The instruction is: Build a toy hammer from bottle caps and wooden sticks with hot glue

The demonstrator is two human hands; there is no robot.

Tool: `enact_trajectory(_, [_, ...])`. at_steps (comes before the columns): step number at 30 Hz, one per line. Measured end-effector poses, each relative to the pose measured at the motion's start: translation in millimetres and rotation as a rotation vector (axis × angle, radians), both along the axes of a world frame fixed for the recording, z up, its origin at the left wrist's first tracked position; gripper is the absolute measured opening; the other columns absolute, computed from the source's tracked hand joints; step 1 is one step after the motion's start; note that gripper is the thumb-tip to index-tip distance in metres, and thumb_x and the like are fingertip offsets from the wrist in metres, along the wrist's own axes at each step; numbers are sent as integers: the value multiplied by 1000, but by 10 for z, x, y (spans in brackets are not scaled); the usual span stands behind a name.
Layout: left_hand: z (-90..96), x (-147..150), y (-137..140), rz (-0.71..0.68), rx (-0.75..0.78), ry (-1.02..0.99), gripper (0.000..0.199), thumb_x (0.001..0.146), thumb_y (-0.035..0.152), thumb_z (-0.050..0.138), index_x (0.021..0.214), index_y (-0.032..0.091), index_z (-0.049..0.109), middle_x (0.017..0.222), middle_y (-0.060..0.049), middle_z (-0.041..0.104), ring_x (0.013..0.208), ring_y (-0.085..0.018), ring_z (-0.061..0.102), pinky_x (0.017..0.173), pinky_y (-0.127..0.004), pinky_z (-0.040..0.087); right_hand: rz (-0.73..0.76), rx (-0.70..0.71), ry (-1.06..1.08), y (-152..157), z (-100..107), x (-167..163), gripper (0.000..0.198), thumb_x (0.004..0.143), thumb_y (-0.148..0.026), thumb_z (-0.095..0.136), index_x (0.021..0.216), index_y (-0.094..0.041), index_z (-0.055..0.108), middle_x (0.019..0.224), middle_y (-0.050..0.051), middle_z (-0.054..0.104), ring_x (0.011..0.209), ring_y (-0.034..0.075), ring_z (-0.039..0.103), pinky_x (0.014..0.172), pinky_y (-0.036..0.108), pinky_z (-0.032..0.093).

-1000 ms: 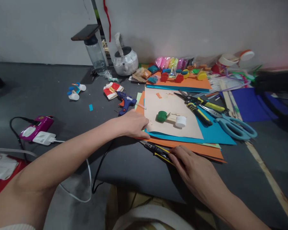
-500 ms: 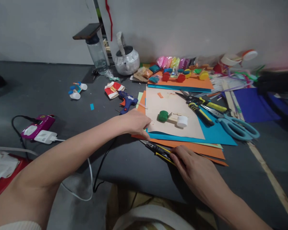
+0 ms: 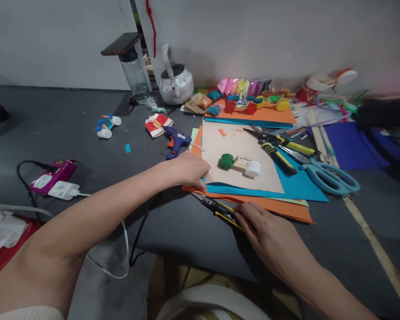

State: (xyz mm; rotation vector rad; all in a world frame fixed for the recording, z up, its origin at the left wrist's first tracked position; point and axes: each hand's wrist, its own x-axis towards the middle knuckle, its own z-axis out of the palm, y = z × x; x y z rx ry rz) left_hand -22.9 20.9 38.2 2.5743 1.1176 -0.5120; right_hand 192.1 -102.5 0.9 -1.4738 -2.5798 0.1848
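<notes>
My left hand [image 3: 194,171] rests on the left edge of a stack of coloured paper, its thumb spread apart from the other fingers, which bend down onto the sheets. Orange paper [image 3: 280,210] shows at the stack's front, under blue paper [image 3: 300,189] and a pale sheet [image 3: 220,141]. My right hand [image 3: 265,229] is closed around a yellow and black utility knife [image 3: 222,210]. The knife points left, its tip beside the stack's front left corner near my left thumb. On the pale sheet sits a small model with green wheels [image 3: 226,161] and white wheels [image 3: 252,169].
Pliers [image 3: 278,153] and blue-handled scissors [image 3: 333,177] lie right of the pale sheet. A blue glue gun [image 3: 178,143] is just beyond my left hand. Further back stand a kettle [image 3: 176,86] and a bottle [image 3: 135,78]. A purple power adapter [image 3: 55,175] lies left.
The orange paper along the front edge has shifted slightly back toward the stack, closing the gap at its right corner. Both hands and the knife have barely moved.
</notes>
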Motion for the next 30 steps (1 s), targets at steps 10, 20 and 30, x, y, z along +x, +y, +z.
enact_trajectory(10, [23, 9, -17, 2, 1, 21, 39, 78, 54, 70, 85, 16, 69, 78, -8, 71, 72, -22, 61, 64, -31, 30, -8, -27, 0, -20, -19, 17, 29, 103, -31, 33, 84, -22, 54, 71, 0, 62, 51, 17, 61, 48, 28, 34])
enact_trajectory(20, [19, 1, -22, 5, 1, 13, 35, 80, 53, 68, 82, 17, 68, 74, -5, 69, 69, -21, 59, 63, -31, 29, 38, -16, -4, -15, -33, 30, 37, 104, -32, 28, 86, -21, 58, 74, 2, 60, 50, 15, 59, 49, 28, 30])
enact_trajectory(30, [-12, -67, -30, 18, -16, -67, 30, 81, 47, 67, 84, 17, 65, 83, -6, 70, 77, -21, 60, 68, -30, 33, 26, -251, 192, -132, 34, 45, 28, 103, -32, 34, 90, -22, 57, 78, 2, 66, 63, 17, 63, 55, 26, 40])
